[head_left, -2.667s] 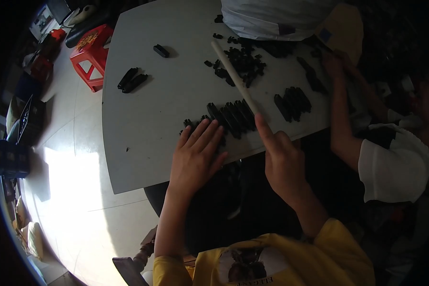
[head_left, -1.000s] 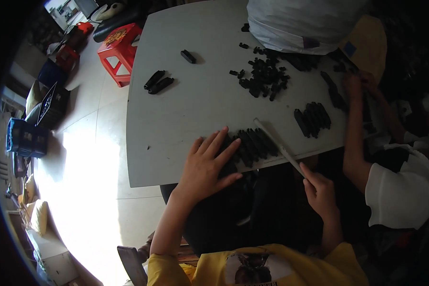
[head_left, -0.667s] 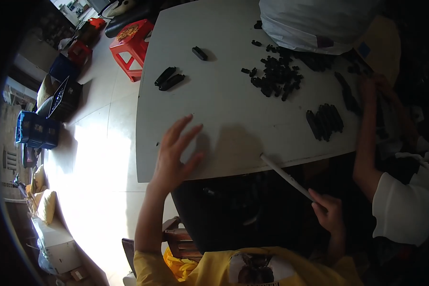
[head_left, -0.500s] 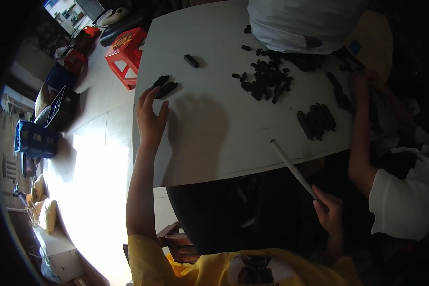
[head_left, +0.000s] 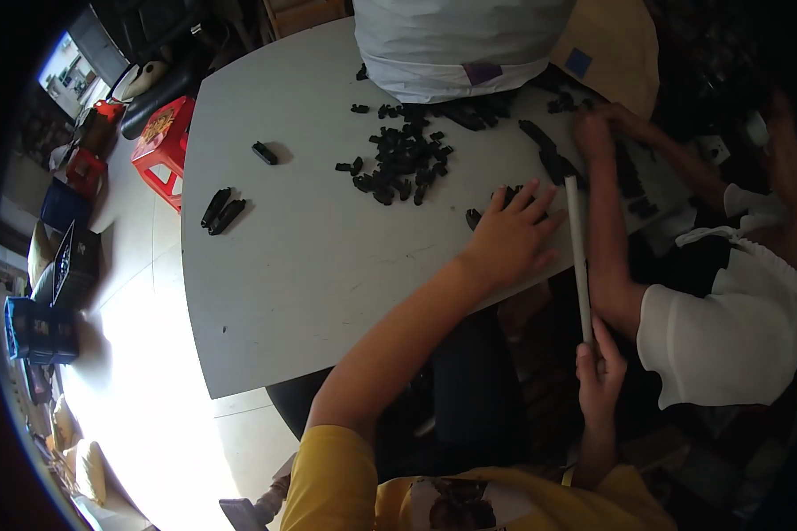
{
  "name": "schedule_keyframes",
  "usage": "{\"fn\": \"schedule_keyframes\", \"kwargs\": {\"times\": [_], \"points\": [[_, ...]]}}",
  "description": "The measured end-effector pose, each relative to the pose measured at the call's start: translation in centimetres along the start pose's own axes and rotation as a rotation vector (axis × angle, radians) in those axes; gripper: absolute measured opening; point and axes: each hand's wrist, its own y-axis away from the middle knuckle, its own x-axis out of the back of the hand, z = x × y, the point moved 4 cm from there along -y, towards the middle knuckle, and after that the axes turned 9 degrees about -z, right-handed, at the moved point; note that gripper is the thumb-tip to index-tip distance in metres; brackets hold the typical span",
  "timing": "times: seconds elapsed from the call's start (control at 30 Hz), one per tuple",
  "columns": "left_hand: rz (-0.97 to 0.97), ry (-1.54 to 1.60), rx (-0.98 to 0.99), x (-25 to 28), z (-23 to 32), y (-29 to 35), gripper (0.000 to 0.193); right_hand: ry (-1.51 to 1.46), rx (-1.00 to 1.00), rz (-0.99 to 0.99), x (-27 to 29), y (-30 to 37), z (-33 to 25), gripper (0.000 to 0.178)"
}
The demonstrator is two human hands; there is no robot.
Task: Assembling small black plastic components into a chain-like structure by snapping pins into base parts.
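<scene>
My left hand (head_left: pixel 514 234) reaches across the table's near right, fingers spread, over a group of long black plastic pieces (head_left: pixel 474 218). It covers most of them, and I cannot tell whether it touches them. My right hand (head_left: pixel 601 365) grips the lower end of a thin white stick (head_left: pixel 578 265), which points up and away past the table edge. Small black plastic parts (head_left: pixel 405 159) lie heaped mid-table. At the left, two long black pieces (head_left: pixel 224 211) lie side by side, with a single black piece (head_left: pixel 264 153) farther back.
A large white sack (head_left: pixel 460 53) stands at the back of the grey table (head_left: pixel 283 292). Close on the right, a co-worker's hand (head_left: pixel 593 133) works among dark pieces; the white sleeve (head_left: pixel 717 341) is beside me. A red stool (head_left: pixel 162 146) stands left of the table.
My left hand has moved right, from the two black pieces at the left to the group at the right. The stick now stands more upright. The whole view has shifted.
</scene>
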Motion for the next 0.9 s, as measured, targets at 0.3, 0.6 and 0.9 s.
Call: {"fn": "schedule_keyframes", "kwargs": {"times": [0.3, 0.6, 0.9], "points": [[-0.247, -0.261, 0.165, 4.5, -1.9, 10.9, 0.045, 0.066, 0.094, -0.124, -2.4, -0.7, 0.6, 0.042], [-0.147, -0.21, 0.328, 9.6, -2.2, 18.1, 0.058, 0.308, 0.308, -0.423, -10.4, -4.5, -6.2, 0.049], [-0.023, 0.005, 0.432, 9.1, -2.2, 22.0, 0.055, 0.538, 0.521, -0.252, -13.6, -5.7, -12.0, 0.056]]}}
